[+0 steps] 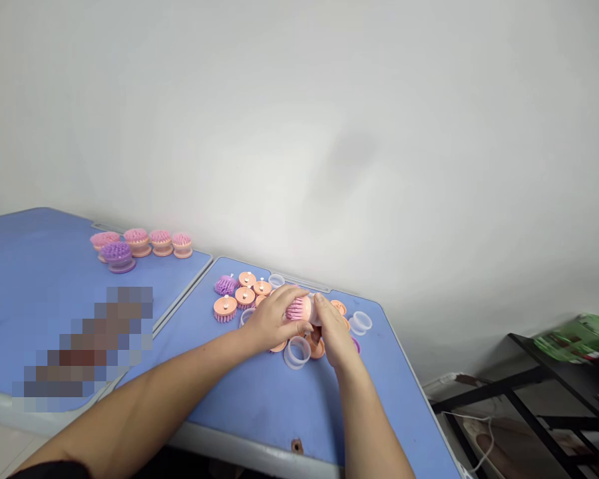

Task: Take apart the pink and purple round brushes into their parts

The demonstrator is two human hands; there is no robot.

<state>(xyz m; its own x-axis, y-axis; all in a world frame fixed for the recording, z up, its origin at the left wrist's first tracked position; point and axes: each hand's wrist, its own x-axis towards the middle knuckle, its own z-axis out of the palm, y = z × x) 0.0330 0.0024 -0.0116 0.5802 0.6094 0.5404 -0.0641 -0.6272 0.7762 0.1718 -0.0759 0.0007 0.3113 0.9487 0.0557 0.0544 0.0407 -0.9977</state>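
Observation:
Both my hands meet over the far part of a blue table (279, 399). My left hand (274, 319) and my right hand (335, 332) are closed around one pink-bristled brush (298, 308), held between them just above the tabletop. Around them lie several orange brush bases with pink bristles (225, 308), one purple brush (225, 285) and several clear plastic caps (297, 352). Some parts are hidden under my hands.
On a second blue table (34, 279) at the left stands a row of finished pink brushes (150, 242) and a purple one (117, 255). A black metal rack (544, 392) with a green object (582, 336) stands at the right. A white wall rises behind.

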